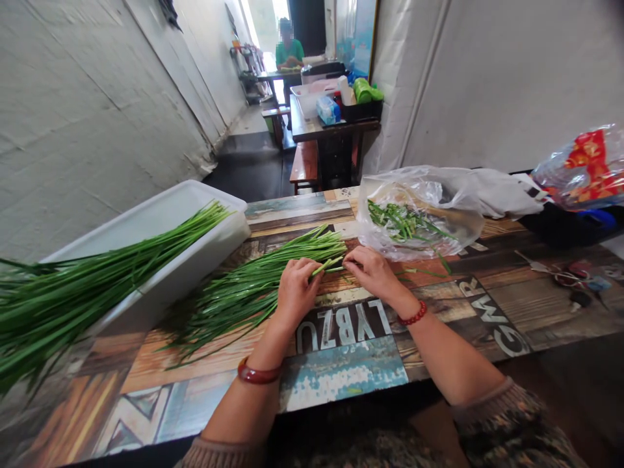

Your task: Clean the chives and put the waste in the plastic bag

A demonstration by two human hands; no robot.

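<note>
My left hand [297, 290] is closed round a few Chinese chive stalks [329, 264], whose pale ends point right. At those ends my right hand [371, 272] has thumb and fingers pinched together; its fingertips touch the stalk tips. Beneath and behind my left hand lies a loose pile of Chinese chives [244, 286], pale ends to the right and green leaves spread to the left. A clear plastic bag [468, 227] stands beyond my right hand, with chive scraps [407, 221] inside it.
A white bin [195, 195] on the left holds a big bunch of chives [121, 266]. On the patterned table [341, 377] scissors or cords [570, 276] lie at the right, near a red-printed plastic packet [587, 166]. A person in green [290, 52] sits at a far table.
</note>
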